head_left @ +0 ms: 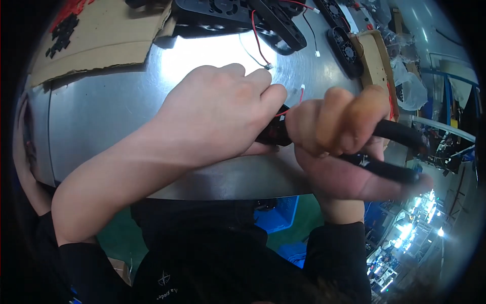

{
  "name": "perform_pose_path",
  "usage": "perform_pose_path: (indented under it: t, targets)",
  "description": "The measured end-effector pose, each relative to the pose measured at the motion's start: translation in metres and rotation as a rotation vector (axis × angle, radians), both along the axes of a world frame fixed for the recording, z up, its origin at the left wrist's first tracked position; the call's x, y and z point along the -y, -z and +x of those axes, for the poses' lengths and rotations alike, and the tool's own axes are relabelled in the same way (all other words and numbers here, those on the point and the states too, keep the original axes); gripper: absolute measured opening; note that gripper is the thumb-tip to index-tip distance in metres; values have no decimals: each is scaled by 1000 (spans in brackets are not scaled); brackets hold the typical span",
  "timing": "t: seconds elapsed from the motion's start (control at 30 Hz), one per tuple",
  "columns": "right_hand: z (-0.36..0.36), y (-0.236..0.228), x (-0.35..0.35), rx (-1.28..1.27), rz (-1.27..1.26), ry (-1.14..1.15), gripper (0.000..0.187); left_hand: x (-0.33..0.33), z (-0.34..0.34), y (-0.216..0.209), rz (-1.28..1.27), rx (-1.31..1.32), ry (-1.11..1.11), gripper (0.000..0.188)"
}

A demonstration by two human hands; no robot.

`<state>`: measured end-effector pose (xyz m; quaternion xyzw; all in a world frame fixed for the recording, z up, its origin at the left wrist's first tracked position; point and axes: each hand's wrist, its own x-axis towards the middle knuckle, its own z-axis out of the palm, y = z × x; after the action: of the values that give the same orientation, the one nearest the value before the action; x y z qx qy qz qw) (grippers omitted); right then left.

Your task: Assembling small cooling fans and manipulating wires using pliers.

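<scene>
My left hand is closed, back upward, on a small black plastic part with a red wire. Its fingers hide most of that part. Close against it on the right, my right hand grips black-handled pliers. Their two handles stick out to the right, somewhat apart, and one lies along my thumb. The jaws are hidden behind my fingers, so I cannot tell whether they touch the black part. A red wire with a white connector rises between my hands.
Black fan housings with loose wires stand at the back of the metal table; another fan unit lies right. Cardboard bears small black pieces at far left. An open carton stands right. Another person's arm shows left.
</scene>
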<state>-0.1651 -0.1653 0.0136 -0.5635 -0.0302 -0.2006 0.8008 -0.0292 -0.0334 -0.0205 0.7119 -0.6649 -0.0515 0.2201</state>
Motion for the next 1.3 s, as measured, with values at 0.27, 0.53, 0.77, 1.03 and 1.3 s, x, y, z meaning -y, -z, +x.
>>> perform_pose_path:
  t: [0.27, 0.53, 0.77, 1.03, 1.3]
  targets:
    - [11, 11, 26, 101, 32, -251, 62, 5, 12, 11, -35, 54, 144, 59]
    - [21, 17, 51, 149, 54, -532, 55, 8, 15, 10, -18, 33, 199, 57]
    - [50, 20, 45, 274, 163, -871, 63, 6, 14, 13, -25, 62, 225, 54]
    - [58, 11, 39, 255, 112, -944, 70, 6, 15, 11, -43, 44, 224, 51]
    - [11, -15, 29, 6, -107, -194, 66, -4, -1, 10, -98, 3, 50, 52]
